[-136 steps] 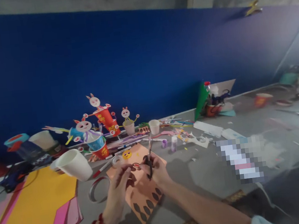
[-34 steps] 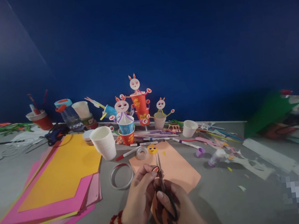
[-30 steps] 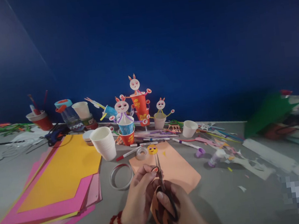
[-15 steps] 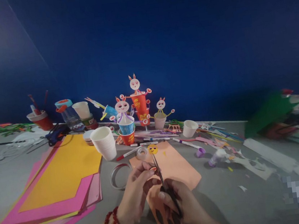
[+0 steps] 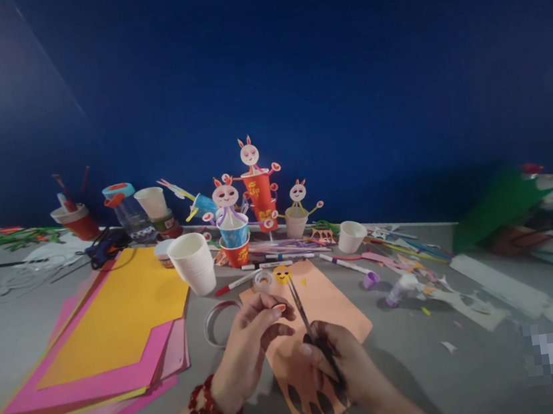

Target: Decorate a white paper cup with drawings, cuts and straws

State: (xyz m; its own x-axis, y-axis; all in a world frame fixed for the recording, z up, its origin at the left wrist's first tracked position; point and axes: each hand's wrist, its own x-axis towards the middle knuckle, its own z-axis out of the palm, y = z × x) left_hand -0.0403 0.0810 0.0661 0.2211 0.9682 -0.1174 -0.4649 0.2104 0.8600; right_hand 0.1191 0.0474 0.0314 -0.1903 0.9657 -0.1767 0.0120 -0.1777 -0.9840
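Observation:
My left hand (image 5: 252, 334), with red bead bracelets at the wrist, pinches a small orange paper piece (image 5: 279, 308) with a dark edge. A pair of scissors (image 5: 298, 305) with dark handles is gripped in my right hand (image 5: 338, 357). Its blades point away from me, just right of the paper piece and apart from it. Both hands are over a peach paper sheet (image 5: 336, 300), whose near end has dark leaf-shaped marks or cut-outs. A yellow smiling paper face (image 5: 281, 274) lies at the sheet's far edge, beyond the scissor tips.
Left lie stacked coloured papers (image 5: 114, 321), a tape roll (image 5: 208, 326) and stacked white cups (image 5: 193, 264). Rabbit-faced cup figures (image 5: 233, 229) stand at the back. Markers (image 5: 347, 265), a white cup (image 5: 351, 236), a glue stick (image 5: 402, 290) and paper scraps (image 5: 470, 304) are beyond and to the right.
The scissors have moved right, away from the small orange piece, together with my right hand. My left hand still pinches the piece, nearly in the same place.

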